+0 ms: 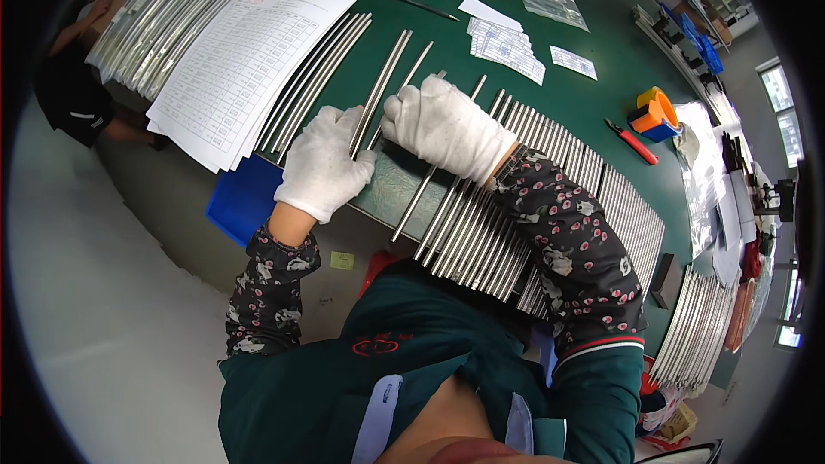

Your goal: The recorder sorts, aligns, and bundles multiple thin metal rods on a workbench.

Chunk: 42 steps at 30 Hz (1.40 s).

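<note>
Where the printed sheets (249, 60) end on their right side, several slim metal rods (333, 77) lie side by side, grey and shiny. Just past those, right of the sheets, my left hand (322, 163) rises from a black floral sleeve (271, 279), back turned up in a white knit glove, with thumb and fingers closed about the lower part of a polished pair of rods (382, 90). That pair slants away from me, straight, smooth and close together, roughly in line with the sheets' right edge; a single rod (404, 90) lies beside it. Farther right of the sheets, my right hand (443, 125) comes leftward, knuckles up, fingers curled together; their tips are hidden, so I cannot tell whether they pinch anything. One rod runs beneath that glove. Farthest from the sheets, under my right forearm (571, 241), stretches a long row of rods (481, 236), closely packed and silvery.
</note>
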Each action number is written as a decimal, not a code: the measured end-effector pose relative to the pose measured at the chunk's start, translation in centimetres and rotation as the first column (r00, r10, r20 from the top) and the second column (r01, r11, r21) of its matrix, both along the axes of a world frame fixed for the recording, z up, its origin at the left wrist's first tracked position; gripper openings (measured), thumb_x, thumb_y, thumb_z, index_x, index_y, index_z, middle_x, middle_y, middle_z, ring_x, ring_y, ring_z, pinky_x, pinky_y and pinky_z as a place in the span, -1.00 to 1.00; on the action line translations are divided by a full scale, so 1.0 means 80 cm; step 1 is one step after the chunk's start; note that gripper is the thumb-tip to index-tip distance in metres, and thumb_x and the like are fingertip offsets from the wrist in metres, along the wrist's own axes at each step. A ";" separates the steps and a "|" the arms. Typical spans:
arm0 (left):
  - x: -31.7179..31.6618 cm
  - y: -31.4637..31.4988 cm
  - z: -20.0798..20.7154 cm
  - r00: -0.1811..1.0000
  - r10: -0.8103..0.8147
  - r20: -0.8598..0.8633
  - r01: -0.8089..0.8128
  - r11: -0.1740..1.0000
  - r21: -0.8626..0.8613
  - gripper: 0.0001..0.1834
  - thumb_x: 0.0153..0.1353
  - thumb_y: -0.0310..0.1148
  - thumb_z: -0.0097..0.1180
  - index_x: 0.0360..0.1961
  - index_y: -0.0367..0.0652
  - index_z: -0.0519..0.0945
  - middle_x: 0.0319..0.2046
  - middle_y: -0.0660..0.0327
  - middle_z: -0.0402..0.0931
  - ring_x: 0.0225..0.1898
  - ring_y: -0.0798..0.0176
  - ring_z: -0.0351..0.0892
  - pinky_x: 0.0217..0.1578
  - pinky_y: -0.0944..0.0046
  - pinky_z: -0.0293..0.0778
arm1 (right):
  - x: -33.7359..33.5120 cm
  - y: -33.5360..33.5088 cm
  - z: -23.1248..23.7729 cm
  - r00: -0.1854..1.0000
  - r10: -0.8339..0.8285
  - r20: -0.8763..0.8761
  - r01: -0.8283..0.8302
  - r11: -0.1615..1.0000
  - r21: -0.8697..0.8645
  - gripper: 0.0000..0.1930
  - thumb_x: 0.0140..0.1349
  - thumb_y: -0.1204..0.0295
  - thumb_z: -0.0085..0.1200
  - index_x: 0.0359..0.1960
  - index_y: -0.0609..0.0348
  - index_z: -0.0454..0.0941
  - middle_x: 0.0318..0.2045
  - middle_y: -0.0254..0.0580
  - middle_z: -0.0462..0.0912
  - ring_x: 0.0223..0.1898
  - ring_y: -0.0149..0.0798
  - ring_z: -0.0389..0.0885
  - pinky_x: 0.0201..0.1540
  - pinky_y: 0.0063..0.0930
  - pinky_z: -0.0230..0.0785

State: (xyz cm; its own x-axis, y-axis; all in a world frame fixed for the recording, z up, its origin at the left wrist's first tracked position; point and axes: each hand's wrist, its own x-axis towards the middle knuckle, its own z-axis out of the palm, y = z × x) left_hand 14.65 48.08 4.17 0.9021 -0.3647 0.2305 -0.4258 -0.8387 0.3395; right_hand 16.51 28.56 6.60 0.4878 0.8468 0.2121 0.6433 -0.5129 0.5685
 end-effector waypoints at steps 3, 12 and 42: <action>-0.011 -0.019 0.007 0.997 0.002 -0.082 0.001 0.999 0.038 -0.47 -0.02 -0.34 0.19 0.05 -0.23 0.49 -0.19 -0.04 0.46 -0.14 -0.09 0.55 -0.11 0.03 0.53 | -0.007 -0.015 0.007 0.999 -0.013 0.046 0.007 0.991 0.134 -0.87 0.07 0.35 -0.01 -0.35 0.03 0.47 -0.39 -0.38 0.45 -0.37 -0.41 0.51 -0.40 -0.52 0.34; -0.040 -0.053 -0.008 0.892 -0.451 0.033 0.446 0.865 -0.232 -0.68 0.01 -0.46 0.14 -0.14 -0.24 0.53 -0.29 0.01 0.45 -0.29 -0.08 0.49 -0.25 0.01 0.46 | 0.006 -0.023 -0.011 0.986 -0.023 -0.163 0.067 0.961 0.268 -0.91 0.05 0.32 0.04 -0.46 -0.03 0.56 -0.48 -0.40 0.51 -0.40 -0.38 0.56 -0.35 -0.47 0.39; -0.030 -0.145 -0.007 0.733 -0.675 -0.077 0.679 0.732 0.054 -0.27 0.30 0.28 -0.21 0.42 0.23 0.14 0.34 -0.08 0.12 0.39 -0.27 0.03 0.33 -0.30 -0.13 | -0.176 -0.656 -0.024 -0.252 -0.876 -0.412 0.899 -0.370 0.236 -0.64 0.34 0.41 -0.24 0.08 0.08 0.53 0.08 -0.04 0.56 0.11 -0.03 0.55 0.12 -0.20 0.42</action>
State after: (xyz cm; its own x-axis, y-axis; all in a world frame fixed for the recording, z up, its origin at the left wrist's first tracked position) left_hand 12.22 36.51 3.65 0.4185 -0.8974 0.1399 -0.8754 -0.3575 0.3255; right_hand 2.45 -23.92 4.71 0.5620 -0.8061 0.1855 -0.8271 -0.5503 0.1147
